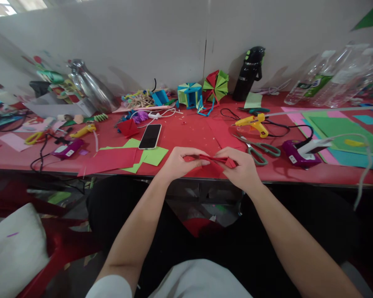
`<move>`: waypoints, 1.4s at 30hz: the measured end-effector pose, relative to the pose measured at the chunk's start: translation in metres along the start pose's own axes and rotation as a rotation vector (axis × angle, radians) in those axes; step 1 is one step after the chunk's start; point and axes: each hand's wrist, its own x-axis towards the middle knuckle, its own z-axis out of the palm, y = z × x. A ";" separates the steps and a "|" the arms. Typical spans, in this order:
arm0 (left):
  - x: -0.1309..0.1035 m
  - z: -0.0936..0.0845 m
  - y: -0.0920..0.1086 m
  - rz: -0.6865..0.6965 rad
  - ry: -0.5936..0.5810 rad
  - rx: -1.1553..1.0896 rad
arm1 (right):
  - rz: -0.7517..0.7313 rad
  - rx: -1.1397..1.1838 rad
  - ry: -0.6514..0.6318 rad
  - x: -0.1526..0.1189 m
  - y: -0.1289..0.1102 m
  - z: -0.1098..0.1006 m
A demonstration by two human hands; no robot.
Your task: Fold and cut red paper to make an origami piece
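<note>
A folded piece of red paper is held between both hands just above the table's front edge. My left hand pinches its left end between thumb and fingers. At the other end, my right hand grips the paper, with folded layers showing by the fingers. Left of my left hand lie green paper squares and red paper sheets, with a phone resting partly over the green ones. Grey-handled scissors lie close to my right hand.
A yellow glue gun and a purple power socket with cables are on the right, near stacked coloured paper. Folded paper lanterns, a black bottle and a steel jug stand along the wall.
</note>
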 end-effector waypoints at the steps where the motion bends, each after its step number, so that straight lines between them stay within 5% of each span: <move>1: 0.000 0.000 0.000 0.004 0.008 0.004 | -0.006 -0.009 0.002 0.000 0.000 0.000; 24: 0.000 0.006 0.000 -0.039 0.083 0.001 | -0.033 -0.046 -0.009 -0.001 -0.003 0.002; 42: 0.001 0.004 0.004 -0.074 0.032 -0.030 | -0.005 -0.031 -0.018 -0.003 0.001 0.004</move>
